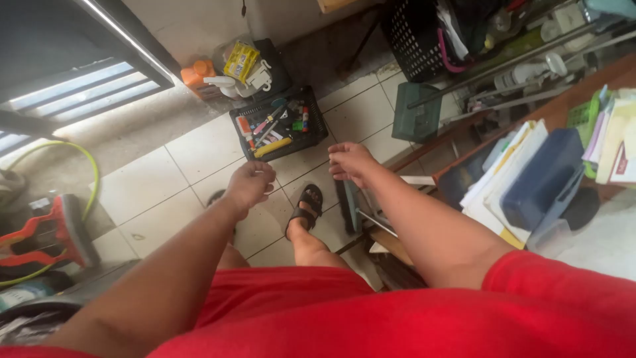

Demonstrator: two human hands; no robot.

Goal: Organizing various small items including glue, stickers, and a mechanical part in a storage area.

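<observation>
We see left hand (250, 184) and right hand (351, 161) out over tiled floor (142, 182), both grips loosely curled, holding nothing we can make out. Black tool tray (315, 126) sits on floor just beyond hands, near wall. Sandalled foot (307, 207) below.

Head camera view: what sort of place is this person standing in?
Probably a home utility or storage corner, maybe by a doorway. A black crate of hand tools sits on the tiled floor, a green hose loops at the left, and cleaning bottles stand against the wall.
</observation>
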